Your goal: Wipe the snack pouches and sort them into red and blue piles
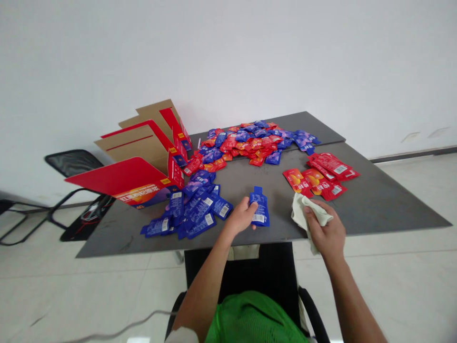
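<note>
A glossy plastic-foil sachet (260,209) and a soft, creased off-white cloth (300,213) stand out against a matt grey tabletop (378,205), near a box of plain brown cardboard (137,150) with smooth red-coated panels.

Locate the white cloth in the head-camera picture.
In the head view, the white cloth is in the right hand at the table's front edge, just below the red sachets.

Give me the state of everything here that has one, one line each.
Left hand: gripping a blue pouch
Right hand: holding a crumpled off-white cloth
Cardboard carton: open, flaps raised
Red pouches: grouped, overlapping
Blue pouches: piled
Mixed pouch heap: jumbled
</note>
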Action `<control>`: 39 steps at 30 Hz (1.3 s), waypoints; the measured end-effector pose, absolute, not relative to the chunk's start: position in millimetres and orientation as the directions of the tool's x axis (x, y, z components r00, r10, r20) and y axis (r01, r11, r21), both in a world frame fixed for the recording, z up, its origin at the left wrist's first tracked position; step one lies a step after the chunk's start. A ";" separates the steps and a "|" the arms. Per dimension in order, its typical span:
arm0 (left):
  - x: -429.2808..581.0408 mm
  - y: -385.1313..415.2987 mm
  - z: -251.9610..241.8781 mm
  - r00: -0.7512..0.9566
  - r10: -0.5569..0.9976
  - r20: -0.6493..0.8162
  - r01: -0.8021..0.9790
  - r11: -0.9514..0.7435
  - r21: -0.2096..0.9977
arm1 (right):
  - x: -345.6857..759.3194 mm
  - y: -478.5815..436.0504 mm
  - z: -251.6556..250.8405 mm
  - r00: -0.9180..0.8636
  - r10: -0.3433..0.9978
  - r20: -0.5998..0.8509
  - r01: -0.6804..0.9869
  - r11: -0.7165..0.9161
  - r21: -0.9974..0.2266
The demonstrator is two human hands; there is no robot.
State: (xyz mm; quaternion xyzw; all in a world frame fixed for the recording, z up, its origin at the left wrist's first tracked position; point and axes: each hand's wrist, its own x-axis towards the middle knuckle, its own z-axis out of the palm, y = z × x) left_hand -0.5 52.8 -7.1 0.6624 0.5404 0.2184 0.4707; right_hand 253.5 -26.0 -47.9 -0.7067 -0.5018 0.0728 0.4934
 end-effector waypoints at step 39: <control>-28.7 -45.6 -50.3 0.543 0.702 0.461 0.712 -0.676 0.190 | 178.3 102.9 -23.1 -0.659 0.694 0.289 0.611 0.718 -0.333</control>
